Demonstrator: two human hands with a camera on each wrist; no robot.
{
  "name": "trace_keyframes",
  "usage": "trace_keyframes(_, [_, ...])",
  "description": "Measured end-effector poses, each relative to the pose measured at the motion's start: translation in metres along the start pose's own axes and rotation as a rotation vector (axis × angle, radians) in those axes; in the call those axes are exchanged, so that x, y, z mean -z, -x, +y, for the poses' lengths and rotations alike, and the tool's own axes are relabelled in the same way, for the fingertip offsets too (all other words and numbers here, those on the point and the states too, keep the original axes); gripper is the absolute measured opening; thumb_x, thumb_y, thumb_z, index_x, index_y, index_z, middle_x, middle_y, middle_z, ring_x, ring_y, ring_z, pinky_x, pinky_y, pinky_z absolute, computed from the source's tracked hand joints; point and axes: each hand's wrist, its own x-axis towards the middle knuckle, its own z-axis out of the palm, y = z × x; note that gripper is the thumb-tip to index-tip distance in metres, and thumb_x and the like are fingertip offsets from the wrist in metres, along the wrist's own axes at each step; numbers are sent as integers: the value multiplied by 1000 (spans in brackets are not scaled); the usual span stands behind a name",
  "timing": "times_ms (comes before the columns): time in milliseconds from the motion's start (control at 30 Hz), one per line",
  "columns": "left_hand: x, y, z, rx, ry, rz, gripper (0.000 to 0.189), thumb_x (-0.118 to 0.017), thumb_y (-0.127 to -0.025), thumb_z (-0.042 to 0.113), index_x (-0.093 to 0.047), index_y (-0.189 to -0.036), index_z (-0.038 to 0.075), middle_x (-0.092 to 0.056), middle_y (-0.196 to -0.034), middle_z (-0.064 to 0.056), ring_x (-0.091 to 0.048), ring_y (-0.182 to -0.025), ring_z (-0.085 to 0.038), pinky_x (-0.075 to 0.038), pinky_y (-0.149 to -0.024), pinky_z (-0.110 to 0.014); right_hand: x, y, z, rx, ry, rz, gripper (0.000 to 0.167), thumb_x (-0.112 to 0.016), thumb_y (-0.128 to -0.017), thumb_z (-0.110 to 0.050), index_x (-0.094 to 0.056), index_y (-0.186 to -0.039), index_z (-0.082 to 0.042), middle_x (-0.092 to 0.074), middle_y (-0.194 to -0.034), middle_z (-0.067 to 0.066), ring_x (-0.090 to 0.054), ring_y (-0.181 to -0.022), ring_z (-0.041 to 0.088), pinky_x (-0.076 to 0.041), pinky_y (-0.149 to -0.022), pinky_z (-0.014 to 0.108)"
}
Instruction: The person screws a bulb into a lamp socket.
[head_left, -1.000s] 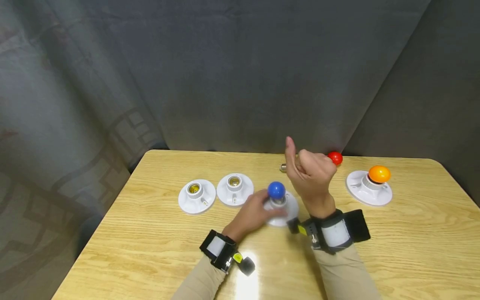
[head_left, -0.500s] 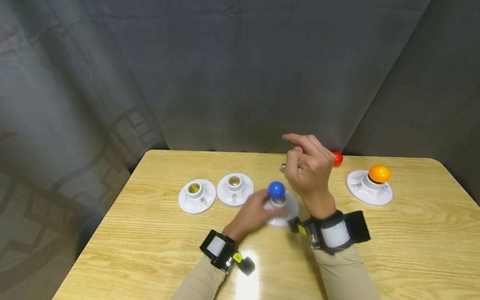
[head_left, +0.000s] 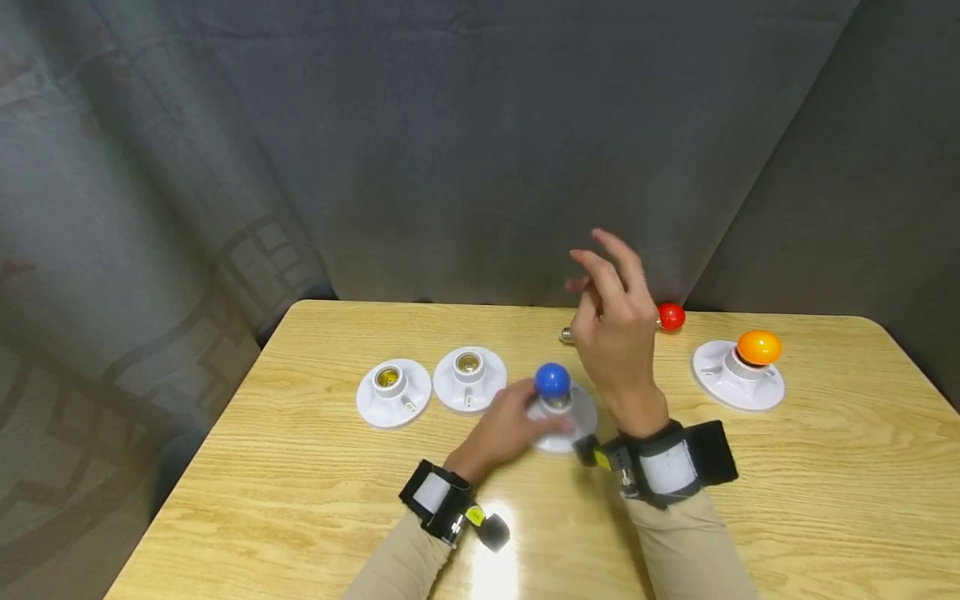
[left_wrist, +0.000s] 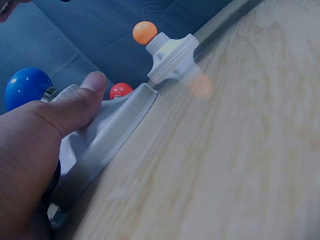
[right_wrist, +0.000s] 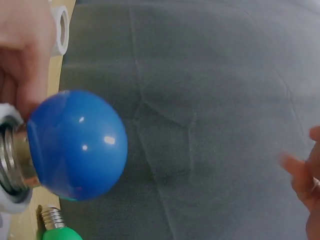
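Note:
My left hand [head_left: 506, 421] grips a white lamp holder [head_left: 585, 417] on the table, thumb in front and fingers behind its socket. A blue light bulb [head_left: 552, 380] stands in that socket; some of its metal screw thread [right_wrist: 12, 155] shows above the rim in the right wrist view. My right hand [head_left: 618, 333] is raised behind and right of the blue bulb, fingers loosely extended, holding nothing. It partly hides a bulb lying behind, of which the screw cap [head_left: 566, 335] shows. A green bulb [right_wrist: 61, 233] lies below the blue one in the right wrist view.
Two lamp holders with bare sockets, one [head_left: 393, 393] at the far left and another [head_left: 470, 380] beside it, stand left of my left hand. At right, an orange bulb [head_left: 759, 347] sits in a holder [head_left: 738, 392]. A red bulb [head_left: 671, 317] lies near the table's back edge.
My right hand's fingers have gone from curled, first with the thumb up, to spread and extended upward. My left hand, the lamp holder and the blue bulb have stayed in place.

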Motion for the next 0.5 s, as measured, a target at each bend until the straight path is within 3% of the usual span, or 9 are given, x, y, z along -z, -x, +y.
trace_keyframes(67, [0, 0, 0, -2, 2, 2, 57, -76, -72, 59, -61, -121, 33, -67, -115, 10, -63, -104, -7, -51, -92, -33, 1, 0, 0, -10, -10, -29, 46, -44, -79, 20, -71, -109, 0, -44, -149, 13, -63, -117, 26, -36, -63, 3])
trace_keyframes(133, [0, 0, 0, -5, -1, 3, 57, -76, -72, 60, -61, -120, 34, -68, -114, 10, -62, -103, -7, -51, -91, -32, 3, -1, -1, -12, -3, -49, 54, -42, -73, 24, -73, -110, -3, -32, -158, 12, -48, -136, 26, -29, -58, 2])
trace_keyframes(233, [0, 0, 0, -9, -9, 8, 57, -76, -71, 60, -61, -120, 34, -67, -114, 10, -62, -104, -7, -51, -91, -32, 4, -1, -1, 3, 27, -49, 55, -45, -74, 23, -74, -110, -5, -29, -159, 11, -37, -144, 23, -23, -51, 8])
trace_keyframes(300, [0, 0, -1, -8, -8, 8, 58, -76, -71, 60, -61, -121, 34, -67, -115, 10, -62, -105, -7, -51, -92, -33, 2, 0, -1, 26, 61, -2, 51, -44, -73, 19, -77, -102, -7, -36, -157, 9, -57, -126, 18, -18, -47, 13])
trace_keyframes(333, [0, 0, -1, -8, -7, 7, 58, -76, -72, 60, -61, -121, 34, -67, -116, 10, -62, -105, -7, -51, -93, -33, 1, 1, -2, 39, 55, 42, 47, -44, -73, 17, -78, -95, -6, -41, -154, 9, -60, -122, 20, -17, -47, 15])
trace_keyframes(467, [0, 1, 0, 0, -2, 3, 55, -76, -73, 57, -61, -120, 33, -67, -115, 11, -62, -106, -8, -51, -93, -35, -8, 3, -6, 130, -40, 313, 30, -45, -71, 7, -71, -57, -1, -68, -125, 11, -70, -94, 24, -14, -45, 22])
trace_keyframes(500, [0, 1, 0, 1, -4, 4, 54, -76, -73, 57, -61, -119, 32, -67, -114, 11, -62, -105, -8, -51, -93, -35, -10, 4, -7, 155, -88, 367, 30, -46, -72, 6, -65, -51, 0, -71, -116, 12, -70, -101, 26, -16, -44, 24])
